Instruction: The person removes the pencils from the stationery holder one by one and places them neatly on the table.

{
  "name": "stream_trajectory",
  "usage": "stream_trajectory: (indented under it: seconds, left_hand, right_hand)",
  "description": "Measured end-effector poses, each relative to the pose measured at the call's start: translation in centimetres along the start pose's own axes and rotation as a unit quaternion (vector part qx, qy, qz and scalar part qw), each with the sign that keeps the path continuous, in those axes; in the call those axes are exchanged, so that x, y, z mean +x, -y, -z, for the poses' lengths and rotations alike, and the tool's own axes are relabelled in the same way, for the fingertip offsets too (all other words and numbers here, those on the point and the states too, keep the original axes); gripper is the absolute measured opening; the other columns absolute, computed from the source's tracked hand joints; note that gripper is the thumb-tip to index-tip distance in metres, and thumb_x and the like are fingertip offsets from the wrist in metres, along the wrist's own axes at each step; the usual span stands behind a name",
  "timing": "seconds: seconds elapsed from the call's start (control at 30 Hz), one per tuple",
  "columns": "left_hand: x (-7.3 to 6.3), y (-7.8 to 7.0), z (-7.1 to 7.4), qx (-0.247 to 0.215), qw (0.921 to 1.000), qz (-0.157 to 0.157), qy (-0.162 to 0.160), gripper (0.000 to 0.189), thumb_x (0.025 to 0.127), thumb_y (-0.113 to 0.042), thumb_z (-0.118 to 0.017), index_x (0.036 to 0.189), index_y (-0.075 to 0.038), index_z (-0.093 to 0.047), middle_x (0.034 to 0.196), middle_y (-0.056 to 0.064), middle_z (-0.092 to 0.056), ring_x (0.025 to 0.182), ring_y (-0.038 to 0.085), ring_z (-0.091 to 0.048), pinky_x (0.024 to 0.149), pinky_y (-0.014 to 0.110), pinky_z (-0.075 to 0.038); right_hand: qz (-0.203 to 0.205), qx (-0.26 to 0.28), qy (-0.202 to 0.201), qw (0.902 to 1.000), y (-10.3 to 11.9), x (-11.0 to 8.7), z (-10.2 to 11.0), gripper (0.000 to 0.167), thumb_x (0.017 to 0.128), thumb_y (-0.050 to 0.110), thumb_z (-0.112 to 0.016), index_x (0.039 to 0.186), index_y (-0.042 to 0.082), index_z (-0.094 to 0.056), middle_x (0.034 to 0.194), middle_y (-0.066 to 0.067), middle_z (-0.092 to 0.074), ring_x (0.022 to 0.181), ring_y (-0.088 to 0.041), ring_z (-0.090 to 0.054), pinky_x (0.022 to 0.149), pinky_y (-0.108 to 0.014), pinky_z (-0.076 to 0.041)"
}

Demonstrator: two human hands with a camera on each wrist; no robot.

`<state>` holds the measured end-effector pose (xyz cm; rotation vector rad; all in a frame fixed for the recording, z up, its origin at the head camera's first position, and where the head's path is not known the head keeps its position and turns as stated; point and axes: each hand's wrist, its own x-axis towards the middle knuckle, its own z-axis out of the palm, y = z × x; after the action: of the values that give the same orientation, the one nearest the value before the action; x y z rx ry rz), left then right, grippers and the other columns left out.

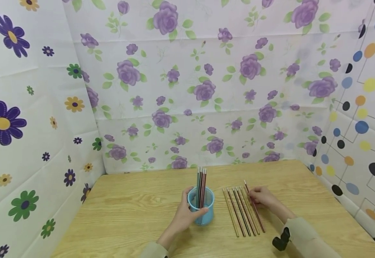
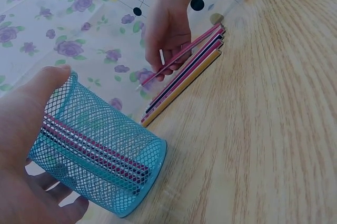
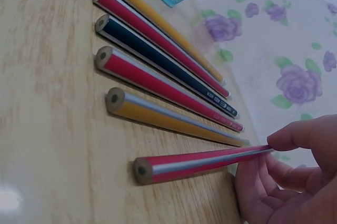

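My left hand (image 1: 184,215) grips a light blue mesh pencil cup (image 1: 208,216), thumb on the near side and fingers round the left. Several pencils (image 1: 202,182) stand upright in the cup; the left wrist view shows them through the mesh (image 2: 105,124). To the right, my right hand (image 1: 264,197) pinches a red pencil with silver stripes (image 3: 195,165) near its far end. That pencil's unsharpened near end is close to the tabletop; whether it touches is unclear. Beside it lies a row of yellow, red and dark pencils (image 3: 168,71), side by side.
The wood-grain table (image 1: 136,211) carries the cup and the row. Behind it hangs a cloth with purple roses (image 1: 203,89). A flowered cloth (image 1: 45,143) borders the left, a dotted cloth (image 1: 352,143) the right. A black band (image 1: 281,240) is on the right wrist.
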<state>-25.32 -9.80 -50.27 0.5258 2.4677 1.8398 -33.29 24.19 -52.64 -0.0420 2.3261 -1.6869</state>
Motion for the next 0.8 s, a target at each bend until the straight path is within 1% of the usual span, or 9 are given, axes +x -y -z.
stream_trajectory:
  seconds: [0.13, 0.23, 0.37, 0.57, 0.7, 0.8]
  left_hand:
    - [0.1, 0.1, 0.0, 0.003, 1.0000, 0.001, -0.001, 0.089, 0.086, -0.034, -0.074, 0.149, -0.011, -0.016, 0.148, 0.019, -0.036, 0.136, 0.041, -0.037, 0.106, 0.065, -0.036]
    - [0.1, 0.2, 0.0, 0.003, 1.0000, -0.003, 0.000, 0.088, 0.086, -0.033, -0.073, 0.149, -0.012, -0.017, 0.148, 0.019, -0.036, 0.136, 0.042, -0.037, 0.106, 0.065, -0.035]
    - [0.0, 0.0, 0.1, 0.001, 1.0000, -0.007, 0.001, 0.086, 0.086, -0.031, -0.073, 0.149, -0.015, -0.017, 0.148, 0.019, -0.037, 0.136, 0.041, -0.038, 0.106, 0.065, -0.035]
    - [-0.2, -0.2, 0.1, -0.009, 0.9999, -0.011, 0.000, 0.086, 0.086, -0.029, -0.074, 0.149, -0.016, -0.017, 0.148, 0.020, -0.036, 0.136, 0.042, -0.037, 0.105, 0.066, -0.036]
    - [-0.1, -0.1, 0.0, -0.005, 1.0000, -0.008, -0.003, 0.087, 0.085, -0.030, -0.074, 0.149, -0.015, -0.017, 0.148, 0.020, -0.036, 0.136, 0.042, -0.038, 0.104, 0.065, -0.037]
    - [-0.1, 0.1, 0.0, -0.002, 1.0000, -0.005, -0.004, 0.088, 0.085, -0.031, -0.074, 0.149, -0.013, -0.016, 0.148, 0.021, -0.037, 0.135, 0.043, -0.038, 0.104, 0.065, -0.038]
  right_hand:
    - [0.001, -0.058, -0.037, 0.9976, 0.1, -0.1, -0.4, 0.028, 0.095, 0.010, -0.053, 0.111, -0.013, -0.059, 0.087, -0.012, -0.064, 0.069, -0.014, -0.061, 0.060, -0.029, -0.056]
    - [-0.006, -0.101, -0.067, 0.9926, 0.4, -0.1, -0.7, 0.026, 0.093, 0.010, -0.055, 0.109, -0.009, -0.061, 0.090, -0.014, -0.063, 0.072, -0.017, -0.060, 0.058, -0.030, -0.055]
    - [-0.009, -0.140, -0.090, 0.9860, 0.5, -0.1, -1.0, 0.022, 0.092, 0.011, -0.057, 0.106, -0.006, -0.061, 0.094, -0.016, -0.063, 0.073, -0.017, -0.060, 0.055, -0.029, -0.054]
    - [0.008, -0.178, -0.101, 0.9789, 0.6, -0.2, -1.3, 0.022, 0.090, 0.009, -0.059, 0.106, -0.006, -0.058, 0.099, -0.020, -0.064, 0.069, -0.016, -0.060, 0.052, -0.028, -0.053]
    - [0.007, -0.194, -0.106, 0.9753, 0.7, -0.3, -1.6, 0.024, 0.087, 0.008, -0.061, 0.106, -0.006, -0.057, 0.096, -0.018, -0.064, 0.069, -0.016, -0.059, 0.052, -0.026, -0.053]
    - [0.009, -0.203, -0.108, 0.9731, 0.9, -0.4, -1.9, 0.024, 0.085, 0.008, -0.062, 0.104, -0.006, -0.057, 0.091, -0.015, -0.064, 0.066, -0.016, -0.058, 0.050, -0.025, -0.052]
